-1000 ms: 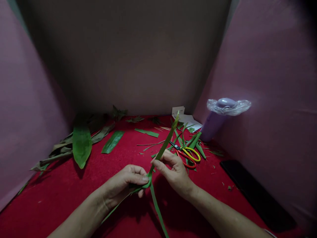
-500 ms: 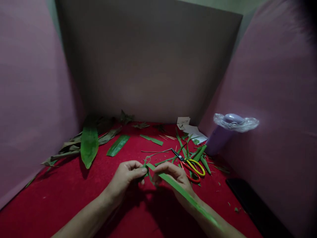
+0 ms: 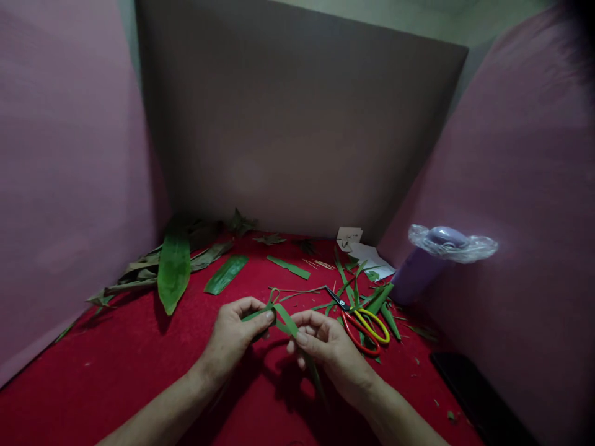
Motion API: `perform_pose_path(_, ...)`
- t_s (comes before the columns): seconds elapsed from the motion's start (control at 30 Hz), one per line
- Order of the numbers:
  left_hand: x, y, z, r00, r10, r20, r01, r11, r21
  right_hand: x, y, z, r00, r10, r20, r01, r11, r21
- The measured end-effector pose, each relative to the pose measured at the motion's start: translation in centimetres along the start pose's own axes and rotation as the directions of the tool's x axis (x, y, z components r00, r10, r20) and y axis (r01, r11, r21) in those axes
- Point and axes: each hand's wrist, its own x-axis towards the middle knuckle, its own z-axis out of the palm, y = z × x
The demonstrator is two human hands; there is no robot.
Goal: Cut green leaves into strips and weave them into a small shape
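Note:
Between my hands is a green leaf strip (image 3: 287,320), folded over near a small loop (image 3: 274,296) that sticks up. My left hand (image 3: 242,326) pinches the folded part between thumb and fingers. With thumb and forefinger, my right hand (image 3: 325,344) grips the strip a little to the right, and its loose end hangs down below that hand. Just beyond my right hand lie scissors (image 3: 362,325) with one red and one yellow handle, resting on cut leaf pieces (image 3: 383,299). My left fingers partly hide the folded part.
On the red cloth (image 3: 116,384), a broad green leaf (image 3: 174,272) lies over dried leaves (image 3: 139,272) at the left. Cut leaf pieces (image 3: 227,274) lie ahead. White papers (image 3: 372,259), a purple plastic-topped container (image 3: 418,269) and a dark flat object (image 3: 478,396) are at the right.
The strip's long end lay along my right forearm; now it hangs below my right hand. My right hand has turned and pinches the strip near the fold. The view has shifted slightly.

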Motion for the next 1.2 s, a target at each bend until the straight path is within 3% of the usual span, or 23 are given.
perform_pose_path(0.1, 0.1, 0.0, -0.1, 0.999, 0.013, -0.035, -0.013, 1.000, 0.004, 0.1, 0.0, -0.2, 0.999, 0.041, 0.033, -0.041, 0.999, -0.013)
perform_pose_path(0.17, 0.3, -0.1, -0.2, 0.998, 0.015, -0.054, -0.015, 1.000, 0.000, 0.3, 0.1, -0.3, 0.999, 0.038, -0.005, -0.038, 0.998, -0.045)
perform_pose_path(0.43, 0.0, -0.2, 0.3, 0.998, -0.047, 0.030, 0.048, 0.998, -0.032, 0.5, 0.7, 0.2, 0.991, -0.116, -0.062, 0.104, 0.979, -0.178)
perform_pose_path(0.63, -0.5, 0.3, 1.1, 0.988, -0.128, 0.092, 0.129, 0.991, -0.015, 0.3, 1.1, -0.1, 0.951, -0.278, -0.135, 0.235, 0.934, -0.271)
perform_pose_path(0.7, -0.6, 0.2, 1.2, 0.986, -0.125, 0.112, 0.127, 0.992, -0.007, 0.2, 1.0, -0.2, 0.919, -0.373, -0.126, 0.303, 0.875, -0.378)
perform_pose_path(0.8, -0.6, 0.0, 1.3, 0.984, -0.116, 0.139, 0.118, 0.993, -0.006, -0.1, 0.7, -0.1, 0.839, -0.542, -0.038, 0.427, 0.701, -0.571)
perform_pose_path(0.87, -0.6, 0.0, 1.4, 0.981, -0.109, 0.162, 0.111, 0.994, -0.004, -0.3, 0.5, 0.1, 0.799, -0.602, 0.010, 0.464, 0.605, -0.648)
perform_pose_path(0.93, -0.6, 0.0, 1.4, 0.976, -0.113, 0.186, 0.113, 0.993, 0.011, -0.5, 0.5, 0.3, 0.784, -0.620, 0.009, 0.456, 0.566, -0.687)
perform_pose_path(1.2, -0.6, -0.3, 1.2, 0.966, -0.148, 0.211, 0.142, 0.989, 0.043, -0.5, 1.0, 0.2, 0.776, -0.604, -0.180, 0.355, 0.655, -0.667)
